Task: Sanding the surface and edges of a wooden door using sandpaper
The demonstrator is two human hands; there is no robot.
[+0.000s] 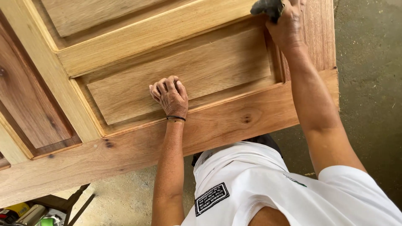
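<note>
A large panelled wooden door (138, 142) of bare light and reddish wood lies flat in front of me. My left hand (170, 95) rests curled, knuckles up, on the lower edge of a raised panel (197, 71), with a dark band on the wrist. My right hand (287, 25) reaches far up the door's right stile and presses a dark grey pad (267, 7), perhaps sandpaper, against the wood. The pad is partly cut off by the frame's top edge.
Bare concrete floor (368, 83) shows to the right and below the door. A dark stand leg (71, 203) holds the door up at lower left, with yellow and green items (25, 213) beside it. My white shirt fills the bottom middle.
</note>
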